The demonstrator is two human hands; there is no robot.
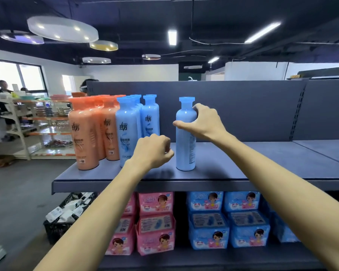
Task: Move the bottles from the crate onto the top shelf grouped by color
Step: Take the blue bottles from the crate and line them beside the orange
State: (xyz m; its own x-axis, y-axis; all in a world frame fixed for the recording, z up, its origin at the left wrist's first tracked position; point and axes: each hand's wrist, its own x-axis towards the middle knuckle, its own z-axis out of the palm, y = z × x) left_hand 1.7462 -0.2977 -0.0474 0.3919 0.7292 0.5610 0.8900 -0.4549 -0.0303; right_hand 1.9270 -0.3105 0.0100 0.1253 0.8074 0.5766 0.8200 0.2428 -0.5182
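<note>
Several orange bottles (86,137) stand in a group at the left end of the grey top shelf (262,165). Right beside them stand several blue bottles (126,130). A single blue bottle (185,145) stands upright on the shelf a little to their right, its back label turned to me. My right hand (202,122) grips it around the upper body. My left hand (152,151) hovers curled in front of the blue group, fingers closed, with nothing visibly in it. A black crate (53,227) sits on the floor at the lower left.
The shelf stretches bare to the right of the single bottle, with a grey back panel (243,106) behind. Pink packs (155,222) and blue packs (229,218) fill the shelf below. The crate holds white packs. A white rack (27,124) and people stand far left.
</note>
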